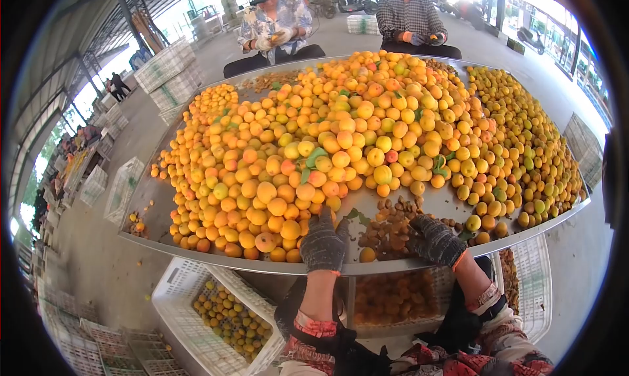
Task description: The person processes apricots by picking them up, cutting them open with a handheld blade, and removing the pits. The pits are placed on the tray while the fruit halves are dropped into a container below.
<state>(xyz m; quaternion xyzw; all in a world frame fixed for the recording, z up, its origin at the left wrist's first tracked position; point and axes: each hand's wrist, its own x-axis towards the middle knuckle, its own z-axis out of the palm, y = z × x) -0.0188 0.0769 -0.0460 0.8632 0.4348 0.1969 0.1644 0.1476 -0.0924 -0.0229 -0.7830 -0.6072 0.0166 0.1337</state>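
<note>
A large heap of orange-yellow apricots [275,166] covers much of a metal-topped table [314,268]. My left hand [324,243], in a dark grey knitted glove, is at the heap's front edge, fingers stretched toward the fruit and thumb apart. It touches or nearly touches an apricot there; the fingertips are partly hidden. My right hand [438,240], gloved alike, rests beside a small pile of brown pieces [388,229] that look like apricot stones. Its fingers are bent but apart, at the pile's right side. A single apricot [367,254] lies in front of that pile.
Below the table edge stand a white crate [171,285] of greenish-yellow fruit and a crate of orange-brown pieces [393,297]. Smaller, darker apricots [524,133] spread over the table's right side. Two people [278,25] sit across the table. Stacked crates [167,74] stand at the left.
</note>
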